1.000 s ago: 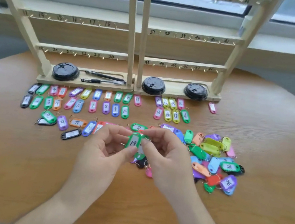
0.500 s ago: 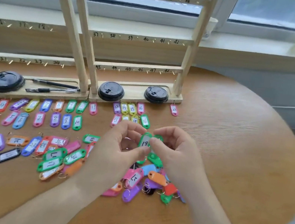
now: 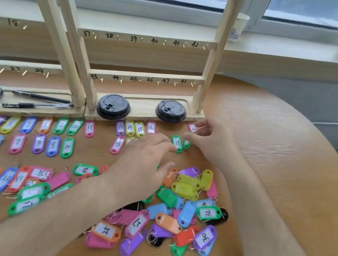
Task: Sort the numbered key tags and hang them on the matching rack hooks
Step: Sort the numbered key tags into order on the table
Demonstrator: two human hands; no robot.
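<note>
Over on the table's (image 3: pixel 279 168) left side, sorted tags (image 3: pixel 38 143) lie in neat rows in front of the rack (image 3: pixel 209 72), with two pens (image 3: pixel 41 97) and black lids (image 3: pixel 113 107) on its base. Now the left hand (image 3: pixel 146 164): flat, fingers straight, fingertips at the edge of the green tag 19 (image 3: pixel 177 143), which lies on the table just in front of the rack's right end. Toward the near edge sits the unsorted pile (image 3: pixel 184 189) (a real jumble of colours). And the right hand (image 3: pixel 212 144), fingers loosely curved over a pink tag (image 3: pixel 193 128) by the rack's corner. Gripping anything? I cannot tell.
</note>
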